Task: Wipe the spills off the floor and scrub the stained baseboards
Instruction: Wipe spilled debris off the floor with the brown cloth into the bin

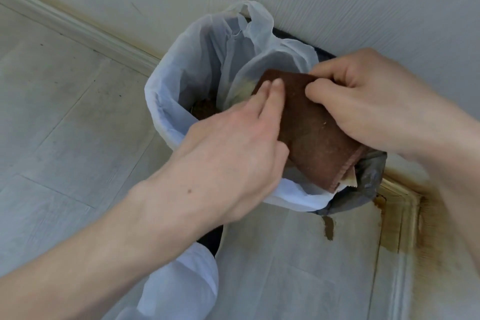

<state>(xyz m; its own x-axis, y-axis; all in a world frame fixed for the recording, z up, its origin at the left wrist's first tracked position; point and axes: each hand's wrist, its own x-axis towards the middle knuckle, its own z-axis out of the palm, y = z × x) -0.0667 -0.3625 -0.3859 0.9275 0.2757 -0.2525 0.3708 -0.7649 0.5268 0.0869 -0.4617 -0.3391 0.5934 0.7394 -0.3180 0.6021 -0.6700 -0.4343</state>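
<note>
Over the bin [166,101], the right hand [368,109] pinches the brown cloth [319,138] at its upper edge; its length slants down toward the stained baseboard [400,213]. The left hand [223,161], fingers straight, presses its face.

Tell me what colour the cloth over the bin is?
The cloth is dark reddish-brown, seen in the head view.

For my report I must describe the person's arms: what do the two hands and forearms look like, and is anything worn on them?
Both the left hand and the right hand are bare: no gloves, rings or watch show. The forearms are uncovered, with no sleeve in view.
</note>
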